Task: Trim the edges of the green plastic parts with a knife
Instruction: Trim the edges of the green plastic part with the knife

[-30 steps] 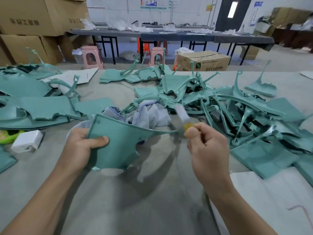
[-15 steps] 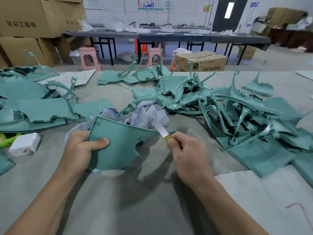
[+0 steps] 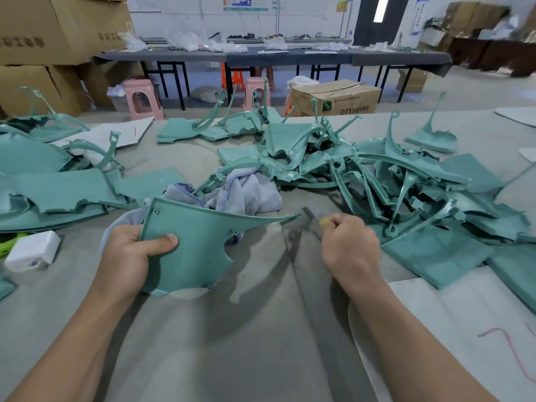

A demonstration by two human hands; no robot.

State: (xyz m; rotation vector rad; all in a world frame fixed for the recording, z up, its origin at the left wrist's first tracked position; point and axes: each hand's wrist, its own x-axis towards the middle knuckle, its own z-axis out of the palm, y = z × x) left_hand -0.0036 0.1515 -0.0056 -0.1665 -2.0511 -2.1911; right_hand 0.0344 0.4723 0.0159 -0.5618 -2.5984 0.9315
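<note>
Holding one green part (image 3: 185, 245) upright over the near table (image 3: 232, 343), the left hand (image 3: 127, 256) grips its left edge, thumb across the face and fingers curled behind; the right hand (image 3: 348, 245) is closed round a yellow-handled knife (image 3: 311, 223), whose blurred blade sits at the part's long pointed tip on the right; whether steel touches plastic there I cannot tell. Judging by that, the trimming stroke is at the end of the top edge; the lower, notched edges of the part look not yet reached, though no flash is clear enough to confirm. Right of the part lies a big tangled heap (image 3: 377, 181) of green parts, and left of it flatter ones are laid in a looser stack (image 3: 52, 195); which of these groups is trimmed and which waits, the view does not show, so most of the job probably remains. Just behind the part sits a grey cloth (image 3: 246, 192); a white box (image 3: 32, 250) lies left of the left hand.
</note>
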